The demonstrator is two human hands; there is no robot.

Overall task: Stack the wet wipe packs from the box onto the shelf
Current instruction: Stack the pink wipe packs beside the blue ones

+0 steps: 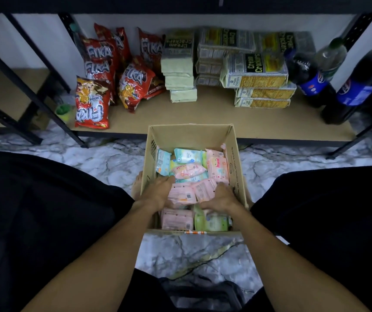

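Marble-patterned floor [104,158] runs under a metal shelf [203,115] with a brown board, and one open cardboard box [191,134] stands on the floor just in front of it, between the person's knees. Wet wipe packs [188,155] lie jumbled inside the box; at least eight show: five pink, two blue-green and one green, with more partly hidden beneath. None is on the shelf.

Both hands reach into the box. The left hand [158,192] has its fingers curled over the left edge of one pink pack [181,194], grasping it. The right hand [222,197] is curled round a second pink pack [204,190] just beside the first, which is tilted up.

On the board at the left stand at least six red snack bags [92,102]. In the middle is one stack of pale green packets [178,70], about four high, and right of it are several stacks of cracker packs [253,69]. At the right end stand two dark bottles [309,79] with blue labels and one clearer bottle [331,55] behind them.
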